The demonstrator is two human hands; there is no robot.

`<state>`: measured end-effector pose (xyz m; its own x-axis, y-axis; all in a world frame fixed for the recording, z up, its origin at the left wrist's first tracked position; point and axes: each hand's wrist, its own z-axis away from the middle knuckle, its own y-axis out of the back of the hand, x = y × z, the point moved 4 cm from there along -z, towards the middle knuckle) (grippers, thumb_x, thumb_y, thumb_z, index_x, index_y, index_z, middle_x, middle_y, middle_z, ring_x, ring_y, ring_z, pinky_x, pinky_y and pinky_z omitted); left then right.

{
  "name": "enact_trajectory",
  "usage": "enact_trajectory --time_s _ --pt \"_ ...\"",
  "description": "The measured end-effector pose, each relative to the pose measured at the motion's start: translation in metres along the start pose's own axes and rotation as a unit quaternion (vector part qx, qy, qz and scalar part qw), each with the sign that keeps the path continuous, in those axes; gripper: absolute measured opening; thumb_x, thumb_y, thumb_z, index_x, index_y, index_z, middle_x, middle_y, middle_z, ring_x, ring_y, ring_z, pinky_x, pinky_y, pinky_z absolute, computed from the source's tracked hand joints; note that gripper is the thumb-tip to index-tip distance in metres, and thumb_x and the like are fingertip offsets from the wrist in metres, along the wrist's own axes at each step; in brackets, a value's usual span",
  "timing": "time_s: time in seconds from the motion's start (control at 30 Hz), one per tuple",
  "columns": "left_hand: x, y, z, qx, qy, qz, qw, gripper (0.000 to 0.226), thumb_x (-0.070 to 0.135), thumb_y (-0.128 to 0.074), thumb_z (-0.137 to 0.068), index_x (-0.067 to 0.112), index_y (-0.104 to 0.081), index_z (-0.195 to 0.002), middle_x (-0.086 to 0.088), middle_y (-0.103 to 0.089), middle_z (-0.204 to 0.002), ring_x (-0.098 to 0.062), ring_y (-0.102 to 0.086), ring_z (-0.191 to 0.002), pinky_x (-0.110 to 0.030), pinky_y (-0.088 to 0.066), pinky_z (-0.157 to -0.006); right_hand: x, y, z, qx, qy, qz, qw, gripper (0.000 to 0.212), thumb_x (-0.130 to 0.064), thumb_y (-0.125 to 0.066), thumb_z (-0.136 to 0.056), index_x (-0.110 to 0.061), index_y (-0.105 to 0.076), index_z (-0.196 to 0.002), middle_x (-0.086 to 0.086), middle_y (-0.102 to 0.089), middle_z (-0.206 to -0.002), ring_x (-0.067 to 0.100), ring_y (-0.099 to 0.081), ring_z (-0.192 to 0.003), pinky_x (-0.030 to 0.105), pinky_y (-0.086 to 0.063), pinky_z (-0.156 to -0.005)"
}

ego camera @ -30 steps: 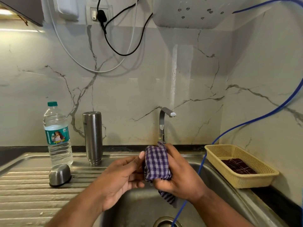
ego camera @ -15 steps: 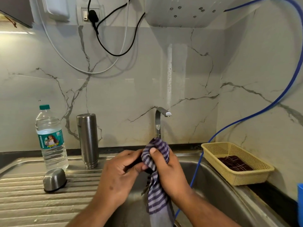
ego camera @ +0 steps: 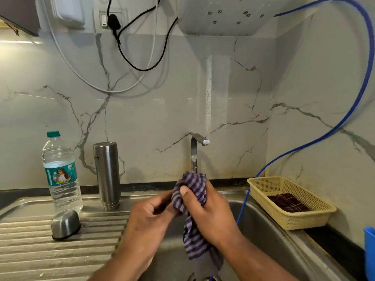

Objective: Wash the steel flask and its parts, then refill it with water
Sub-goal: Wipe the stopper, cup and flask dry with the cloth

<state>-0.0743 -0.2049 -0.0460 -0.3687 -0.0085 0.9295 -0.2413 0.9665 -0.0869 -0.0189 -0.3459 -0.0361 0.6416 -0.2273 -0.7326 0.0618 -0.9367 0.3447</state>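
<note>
Here, nearest to us, two forearms reach over the steel sink (ego camera: 263, 230). The right hand (ego camera: 211, 218) grips a purple striped cloth (ego camera: 192, 240): its fingers (ego camera: 185, 194) are wrapped round the bunched upper part, thumb pressed on the front, while the loose end hangs down into the basin. The left hand (ego camera: 150, 218) meets the cloth from the left, its fingers curled and pinching the near fold; we cannot tell what, if anything, lies inside the bundle.

To the left, on the ribbed steel surface (ego camera: 40, 256), a rounded steel cap (ego camera: 65, 225) rests mouth down. Just behind it stands a clear water bottle (ego camera: 60, 175) with a green lid and label, more than half full. The steel flask (ego camera: 107, 175) stands upright and uncapped beside the bottle, at the back edge of the surface, apart from both hands.

To the right of the sink we see a yellow basket (ego camera: 292, 220) holding a dark folded cloth (ego camera: 288, 202), and a blue object (ego camera: 370, 254) cut by the frame edge. Behind the hands rises the tap (ego camera: 195, 153), with no water running. A blue hose (ego camera: 304, 149) curves down the marble wall into the sink; a black cable (ego camera: 132, 63) and a white cable (ego camera: 81, 76) loop below a wall socket (ego camera: 104, 18).
</note>
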Motion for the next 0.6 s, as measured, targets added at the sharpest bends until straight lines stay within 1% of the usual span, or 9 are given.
enact_trajectory --time_s 0.07,0.1,0.17,0.23,0.3,0.4,0.47,0.53,0.6 --pt "-0.002 0.001 0.001 -0.014 0.127 0.145 0.981 0.022 0.007 -0.068 -0.074 0.0 -0.082 -0.089 -0.018 -0.077 -0.102 -0.026 -0.074 -0.095 -0.037 -0.062 -0.083 0.0 0.002 -0.001 -0.048 0.099 0.093 0.99 0.036 -0.061 -0.055 -0.095 -0.032 -0.061 -0.116 -0.015 -0.068 -0.102 0.002 -0.065 -0.095 0.028 -0.054 -0.084" --pt "-0.001 0.003 0.003 -0.026 0.169 0.182 0.968 0.02 0.003 -0.065 -0.071 -0.004 -0.081 -0.08 -0.022 -0.077 -0.097 -0.027 -0.073 -0.088 -0.035 -0.064 -0.077 0.0 0.002 -0.001 -0.071 0.141 0.133 0.978 0.041 -0.059 -0.056 -0.094 -0.029 -0.06 -0.122 -0.013 -0.065 -0.109 0.005 -0.063 -0.099 0.031 -0.053 -0.086" --pt "0.0 0.006 0.004 -0.056 0.194 0.198 0.959 0.019 0.0 -0.062 -0.069 -0.007 -0.079 -0.074 -0.025 -0.076 -0.093 -0.026 -0.075 -0.078 -0.031 -0.064 -0.067 0.004 0.001 0.0 -0.087 0.185 0.16 0.966 0.046 -0.055 -0.058 -0.094 -0.025 -0.059 -0.128 -0.009 -0.062 -0.116 0.007 -0.06 -0.104 0.03 -0.052 -0.088" --pt "0.001 0.006 0.002 -0.07 0.159 0.161 0.972 0.019 0.003 -0.064 -0.072 -0.004 -0.08 -0.079 -0.023 -0.077 -0.098 -0.025 -0.076 -0.084 -0.032 -0.064 -0.073 0.002 0.001 0.001 -0.059 0.173 0.119 0.976 0.04 -0.056 -0.054 -0.097 -0.026 -0.061 -0.122 -0.015 -0.063 -0.109 0.002 -0.061 -0.1 0.026 -0.051 -0.086" --pt "0.002 0.007 -0.002 -0.052 0.08 0.086 0.992 0.02 0.009 -0.07 -0.074 0.005 -0.082 -0.088 -0.016 -0.078 -0.101 -0.025 -0.075 -0.096 -0.031 -0.062 -0.082 0.001 -0.001 0.002 -0.037 0.1 0.042 0.993 0.038 -0.061 -0.049 -0.099 -0.029 -0.064 -0.113 -0.017 -0.069 -0.1 0.001 -0.065 -0.096 0.028 -0.054 -0.086" --pt "0.002 0.011 -0.005 -0.049 -0.041 -0.024 0.998 0.027 0.015 -0.07 -0.082 0.015 -0.079 -0.108 -0.005 -0.079 -0.104 -0.022 -0.074 -0.102 -0.026 -0.06 -0.083 0.003 -0.006 0.0 -0.03 -0.013 -0.07 0.997 0.037 -0.061 -0.048 -0.098 -0.032 -0.068 -0.108 -0.013 -0.073 -0.1 0.003 -0.069 -0.097 0.036 -0.055 -0.093" --pt "0.004 0.014 -0.006 -0.046 -0.094 -0.073 0.992 0.028 0.015 -0.07 -0.085 0.019 -0.076 -0.113 0.001 -0.079 -0.105 -0.017 -0.075 -0.1 -0.022 -0.058 -0.081 0.003 -0.009 -0.002 -0.041 -0.057 -0.122 0.99 0.038 -0.063 -0.049 -0.097 -0.032 -0.07 -0.108 -0.01 -0.074 -0.102 0.005 -0.069 -0.101 0.039 -0.053 -0.099" --pt "0.005 0.014 -0.006 -0.043 -0.117 -0.102 0.987 0.028 0.014 -0.07 -0.087 0.023 -0.075 -0.113 0.006 -0.079 -0.104 -0.012 -0.075 -0.097 -0.018 -0.057 -0.079 0.005 -0.01 -0.001 -0.053 -0.087 -0.151 0.983 0.044 -0.065 -0.046 -0.097 -0.032 -0.071 -0.11 -0.008 -0.075 -0.105 0.004 -0.069 -0.103 0.038 -0.052 -0.102" --pt "0.002 0.013 -0.006 -0.037 -0.103 -0.101 0.989 0.027 0.016 -0.069 -0.087 0.025 -0.075 -0.112 0.007 -0.079 -0.104 -0.01 -0.075 -0.097 -0.018 -0.057 -0.08 0.007 -0.011 -0.001 -0.063 -0.108 -0.176 0.976 0.05 -0.066 -0.043 -0.097 -0.029 -0.072 -0.112 -0.007 -0.076 -0.107 0.005 -0.07 -0.105 0.035 -0.052 -0.103"
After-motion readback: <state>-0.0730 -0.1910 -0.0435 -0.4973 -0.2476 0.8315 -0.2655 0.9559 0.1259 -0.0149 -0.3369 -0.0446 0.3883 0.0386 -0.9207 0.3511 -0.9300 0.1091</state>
